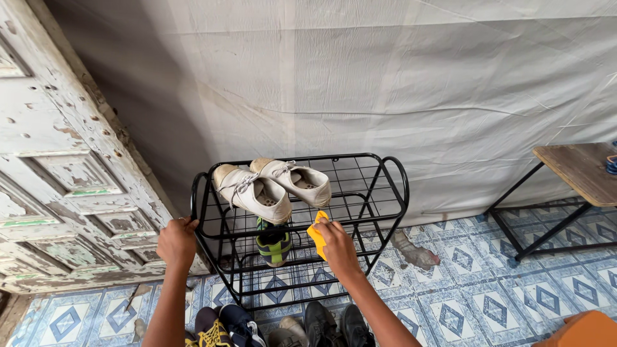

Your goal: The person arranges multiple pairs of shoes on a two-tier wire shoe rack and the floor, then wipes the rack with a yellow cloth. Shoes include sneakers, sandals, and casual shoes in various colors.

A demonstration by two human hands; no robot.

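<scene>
At near edge, on tiled floor [450,308]: dark shoes [276,324] in row, toes toward the black wire shoe rack [385,193]. Left hand [176,243]: fingers curled around rack's left top rail, steadying frame. Right hand [335,245]: fingers pressed together, pinching yellow cloth [317,232] against top shelf front edge. Step judged: wiping top shelf wire. Next move calls for sweeping cloth along rail, clear of shoes. Cloth long axis near-vertical, corner pointing up. Beyond: white sneakers [273,186] on top shelf, toes toward wall; green-trimmed shoe [274,246] on shelf below.
</scene>
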